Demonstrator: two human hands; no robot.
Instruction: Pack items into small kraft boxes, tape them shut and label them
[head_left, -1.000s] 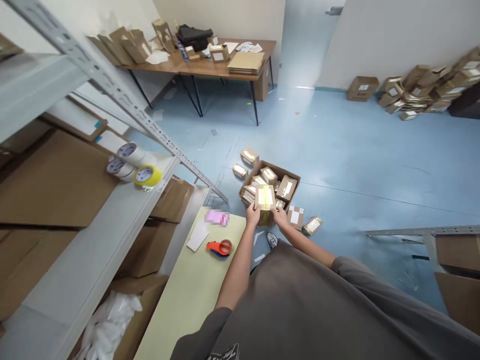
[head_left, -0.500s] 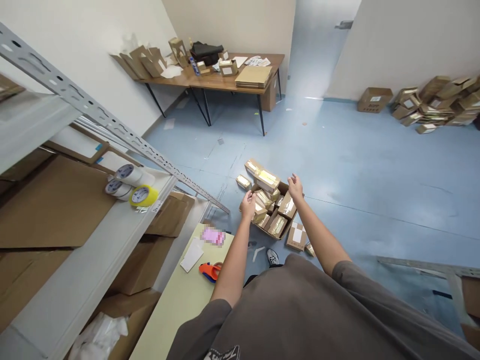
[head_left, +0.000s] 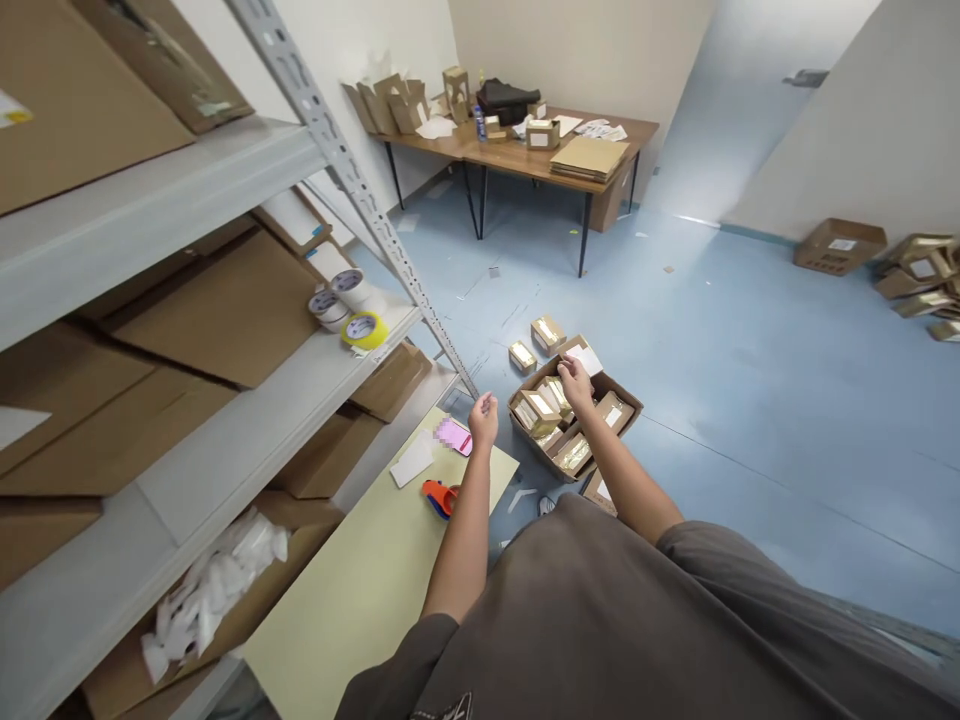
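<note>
While the right hand (head_left: 576, 388) is up over the big box (head_left: 622, 391), its fingers bend near a white flat thing (head_left: 587, 358), and I cannot tell if they hold it. Off to its left, near the pale green table (head_left: 315, 590), the left hand (head_left: 484, 420) has curled fingers; I cannot tell if they pinch anything. Under the right hand, many small boxes (head_left: 574, 453) sit in the big box, so lots looks done. Past that hand, one little box (head_left: 549, 334) and a second little box (head_left: 523, 356) lie outside. Nearer the body, a half-hidden box (head_left: 598, 494) is outside too. The big box's top is open.
</note>
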